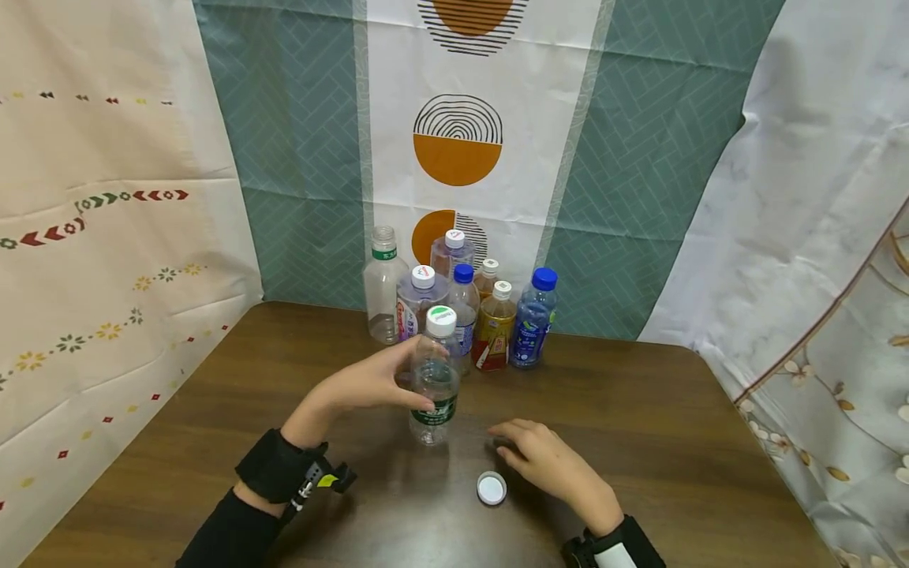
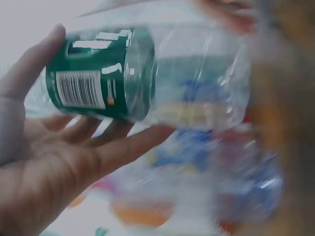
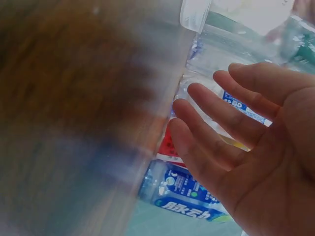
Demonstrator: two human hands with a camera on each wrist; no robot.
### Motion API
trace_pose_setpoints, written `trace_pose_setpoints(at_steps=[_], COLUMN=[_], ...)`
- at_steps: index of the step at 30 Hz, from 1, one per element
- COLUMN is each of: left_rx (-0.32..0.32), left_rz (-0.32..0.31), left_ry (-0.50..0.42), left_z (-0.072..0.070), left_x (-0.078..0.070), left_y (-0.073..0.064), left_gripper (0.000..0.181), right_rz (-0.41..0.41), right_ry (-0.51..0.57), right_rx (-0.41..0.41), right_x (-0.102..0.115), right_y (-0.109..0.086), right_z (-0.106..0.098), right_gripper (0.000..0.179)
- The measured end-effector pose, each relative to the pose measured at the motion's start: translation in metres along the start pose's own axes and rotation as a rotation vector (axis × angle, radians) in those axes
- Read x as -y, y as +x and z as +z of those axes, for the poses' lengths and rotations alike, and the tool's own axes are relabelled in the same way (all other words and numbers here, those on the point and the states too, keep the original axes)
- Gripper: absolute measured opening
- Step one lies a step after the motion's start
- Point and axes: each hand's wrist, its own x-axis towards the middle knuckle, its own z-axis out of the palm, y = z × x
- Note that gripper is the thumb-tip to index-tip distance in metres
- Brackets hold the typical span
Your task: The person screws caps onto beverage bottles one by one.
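My left hand [image 1: 387, 377] grips a clear plastic bottle [image 1: 432, 383] with a green label, thumb on the near side and fingers round the far side. A white cap [image 1: 441, 319] shows at its top in the head view. The left wrist view has the bottle's barcode [image 2: 81, 89] facing the camera, beside the thumb. To the right, my right hand [image 1: 550, 465] is low over the table, its fingers apart and loosely bent, holding nothing. Just in front of it lies a loose bottle cap [image 1: 491, 489], its white inside facing up.
Several bottles stand together at the table's back edge: an uncapped clear bottle [image 1: 383, 296] at the left, an amber drink bottle [image 1: 495, 327], and a blue-capped bottle [image 1: 534, 319] at the right. A patterned cloth [image 1: 454, 71] hangs behind the brown table [image 1: 660, 442].
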Motion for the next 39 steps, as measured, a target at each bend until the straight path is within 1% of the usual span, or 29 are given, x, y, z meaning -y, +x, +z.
trace_pose_setpoints(at_steps=[3, 5, 7, 9, 11, 12, 16, 18, 22, 25, 26, 29, 32, 36, 37, 39], left_rx=[0.019, 0.006, -0.032, -0.092, -0.164, -0.2, -0.322, -0.375, -0.484, -0.568, -0.595, -0.666, -0.722, -0.755, -0.754, -0.756], left_rz=[0.028, 0.045, 0.06, 0.064, 0.039, 0.016, -0.097, -0.145, -0.213, -0.255, -0.265, -0.254, -0.215, -0.193, -0.203, -0.205], left_ry=[-0.059, -0.055, -0.024, 0.037, 0.105, 0.131, 0.191, 0.204, 0.238, 0.219, 0.197, 0.126, 0.053, -0.017, -0.033, -0.048], left_z=[-0.024, -0.039, -0.053, -0.064, -0.073, -0.076, -0.083, -0.085, -0.084, -0.079, -0.077, -0.069, -0.062, -0.055, -0.053, -0.051], left_x=[-0.01, -0.014, -0.016, -0.016, -0.013, -0.011, -0.001, 0.005, 0.021, 0.036, 0.041, 0.053, 0.064, 0.074, 0.07, 0.074], left_y=[-0.021, -0.034, -0.045, -0.053, -0.058, -0.059, -0.056, -0.052, -0.04, -0.028, -0.024, -0.013, -0.006, 0.002, 0.002, 0.005], left_gripper=[0.073, 0.071, 0.069, 0.068, 0.068, 0.068, 0.072, 0.075, 0.079, 0.083, 0.084, 0.085, 0.083, 0.083, 0.082, 0.081], right_rz=[0.002, 0.005, 0.006, 0.003, 0.0, -0.001, -0.002, 0.002, 0.013, 0.016, 0.013, 0.01, 0.005, 0.001, 0.0, -0.002], right_ry=[0.001, 0.001, 0.001, 0.008, 0.014, 0.017, 0.024, 0.023, 0.024, 0.026, 0.028, 0.026, 0.02, 0.011, 0.011, 0.01], right_rx=[0.008, 0.012, 0.015, 0.02, 0.026, 0.031, 0.04, 0.04, 0.047, 0.057, 0.06, 0.06, 0.046, 0.02, 0.015, 0.009], right_x=[0.001, 0.001, 0.002, 0.002, 0.003, 0.003, 0.005, 0.005, 0.006, 0.007, 0.007, 0.007, 0.007, 0.007, 0.007, 0.008], right_y=[0.0, 0.0, 0.0, -0.001, -0.001, -0.001, -0.001, -0.002, -0.003, -0.002, -0.002, -0.001, 0.001, 0.002, 0.002, 0.002], right_z=[0.001, 0.001, 0.001, 0.002, 0.003, 0.003, 0.004, 0.004, 0.004, 0.003, 0.003, 0.003, 0.003, 0.005, 0.005, 0.005], right_gripper=[0.026, 0.026, 0.026, 0.027, 0.027, 0.027, 0.027, 0.027, 0.026, 0.026, 0.026, 0.025, 0.024, 0.023, 0.023, 0.023])
